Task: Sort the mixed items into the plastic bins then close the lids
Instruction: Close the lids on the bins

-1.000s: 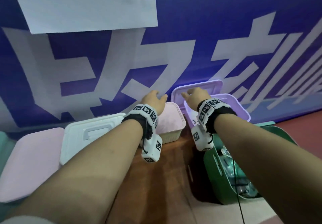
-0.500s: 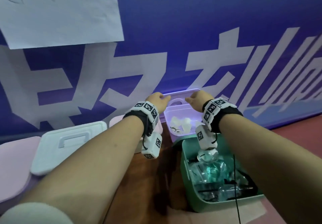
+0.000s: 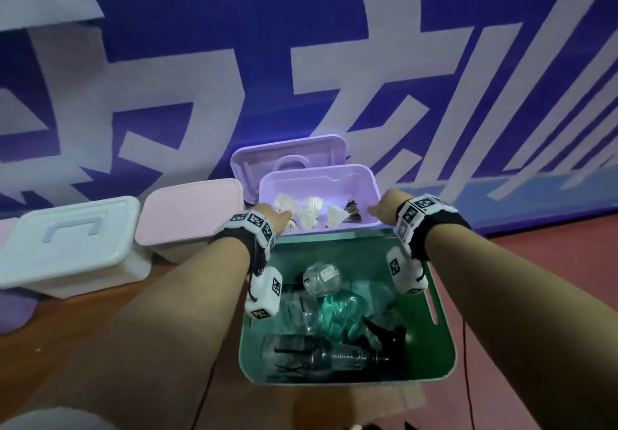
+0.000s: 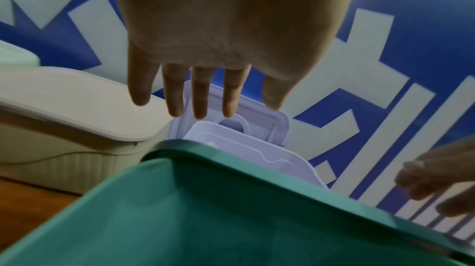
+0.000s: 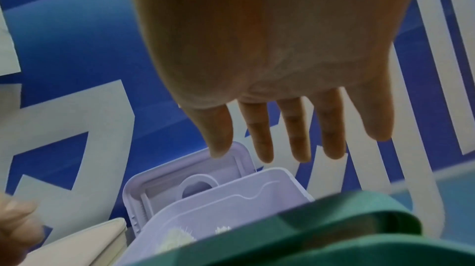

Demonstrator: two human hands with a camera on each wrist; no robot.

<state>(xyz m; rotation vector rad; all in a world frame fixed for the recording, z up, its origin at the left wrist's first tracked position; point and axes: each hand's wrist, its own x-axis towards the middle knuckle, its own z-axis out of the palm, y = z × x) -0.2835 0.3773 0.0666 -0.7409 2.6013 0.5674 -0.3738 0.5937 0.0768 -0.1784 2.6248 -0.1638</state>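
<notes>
The open purple bin (image 3: pixel 364 182) holds several white feathery items (image 3: pixel 309 212) and a dark one (image 3: pixel 351 212). Its purple lid (image 3: pixel 287 157) leans upright against the wall behind it. In front stands an open green bin (image 3: pixel 444 339) with clear plastic bottles (image 3: pixel 321 274). My left hand (image 3: pixel 277 220) hovers over the purple bin's near left corner and my right hand (image 3: pixel 384 203) over its near right corner. Both are empty. Straight, spread fingers (image 4: pixel 200 95) point at the lid (image 4: pixel 267 126) in the left wrist view, and the right fingers (image 5: pixel 293 138) likewise.
A closed pink bin (image 3: pixel 190 218) and a closed white bin (image 3: pixel 70 242) with a handle stand to the left along the blue banner wall. A purple lid or bin edge (image 3: pixel 13 309) shows at far left. Wooden floor (image 3: pixel 83 322) lies left of the green bin.
Both hands have drawn back from the upright purple lid's top edge and spread apart over the purple bin's near corners. The head view has tilted down onto the green bin.
</notes>
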